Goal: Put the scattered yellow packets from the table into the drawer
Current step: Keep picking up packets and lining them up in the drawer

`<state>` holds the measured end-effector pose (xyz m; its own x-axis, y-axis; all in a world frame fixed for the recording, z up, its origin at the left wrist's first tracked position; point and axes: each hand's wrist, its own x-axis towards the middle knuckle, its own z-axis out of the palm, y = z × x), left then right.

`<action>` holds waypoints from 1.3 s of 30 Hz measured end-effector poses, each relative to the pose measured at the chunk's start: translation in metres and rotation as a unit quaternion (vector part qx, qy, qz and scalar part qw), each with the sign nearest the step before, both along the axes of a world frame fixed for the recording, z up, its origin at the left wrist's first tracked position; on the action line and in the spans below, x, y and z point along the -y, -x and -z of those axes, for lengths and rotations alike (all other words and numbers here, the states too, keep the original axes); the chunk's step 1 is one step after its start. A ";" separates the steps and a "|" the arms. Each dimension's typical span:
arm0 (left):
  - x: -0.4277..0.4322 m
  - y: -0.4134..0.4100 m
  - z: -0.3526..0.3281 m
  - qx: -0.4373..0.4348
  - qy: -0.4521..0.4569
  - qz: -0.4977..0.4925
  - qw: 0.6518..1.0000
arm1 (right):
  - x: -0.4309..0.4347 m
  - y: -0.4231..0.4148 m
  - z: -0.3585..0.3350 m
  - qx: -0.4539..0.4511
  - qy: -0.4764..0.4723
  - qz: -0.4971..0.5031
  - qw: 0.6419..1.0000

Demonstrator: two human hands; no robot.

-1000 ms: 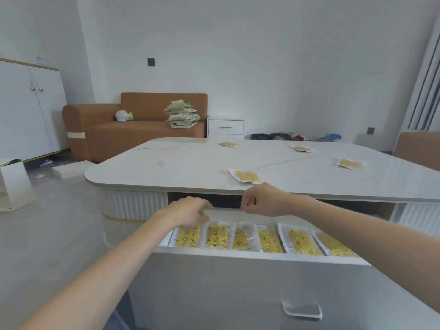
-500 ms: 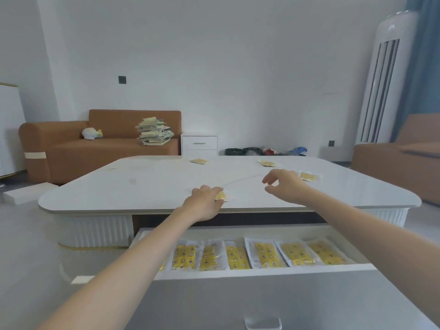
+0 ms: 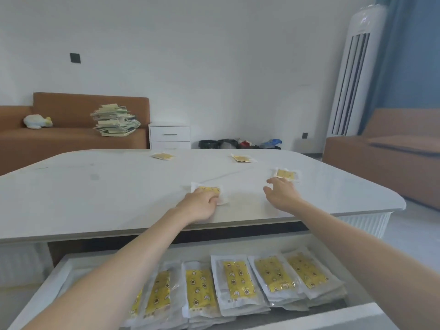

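Note:
The white table (image 3: 114,194) carries several scattered yellow packets. My left hand (image 3: 198,207) lies on the nearest packet (image 3: 212,189), fingers curled over its near edge. Further right, my right hand (image 3: 282,194) is spread open, its fingertips at the near edge of a second packet (image 3: 287,174). Two more packets lie at the far side, one on the left (image 3: 163,156) and one on the right (image 3: 241,158). Below the table's front edge the white drawer (image 3: 48,279) stands pulled out, with several yellow packets (image 3: 237,281) in a row inside.
A brown sofa (image 3: 71,139) with a stack of papers (image 3: 115,120) stands at the back left, next to a small white cabinet (image 3: 169,135). A tall white air conditioner (image 3: 352,75) and a brown seat (image 3: 381,158) are on the right.
Both hands rose from the drawer to the tabletop. The left hand settled on the nearest packet, and the right hand reached further right toward the second packet. The view shifted right.

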<state>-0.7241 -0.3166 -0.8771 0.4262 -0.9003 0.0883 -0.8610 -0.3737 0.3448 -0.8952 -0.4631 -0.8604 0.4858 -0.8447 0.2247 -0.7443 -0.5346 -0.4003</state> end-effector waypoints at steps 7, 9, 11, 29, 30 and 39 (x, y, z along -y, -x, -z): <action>0.052 -0.004 -0.007 0.012 0.013 -0.021 1.000 | 0.075 -0.021 0.011 -0.060 -0.025 0.043 0.997; 0.062 -0.010 -0.006 0.017 0.028 -0.028 0.999 | 0.091 -0.028 0.014 -0.067 -0.025 0.064 0.995; 0.070 -0.017 -0.003 0.015 0.044 -0.035 0.998 | 0.103 -0.036 0.016 -0.081 -0.031 0.085 0.993; 0.046 -0.029 -0.002 0.036 0.044 -0.048 0.997 | 0.045 -0.043 0.017 -0.103 -0.009 0.008 0.995; 0.038 -0.028 -0.003 0.038 0.040 -0.054 0.997 | 0.031 -0.043 0.016 -0.087 -0.003 -0.007 0.996; -0.049 -0.023 -0.009 0.015 0.005 -0.105 0.994 | -0.077 -0.046 0.011 -0.028 0.066 -0.083 0.994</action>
<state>-0.7009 -0.2680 -0.8679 0.6016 -0.7909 0.1121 -0.7746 -0.5433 0.3237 -0.8490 -0.3860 -0.8716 0.6317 -0.7162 0.2968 -0.6602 -0.6976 -0.2782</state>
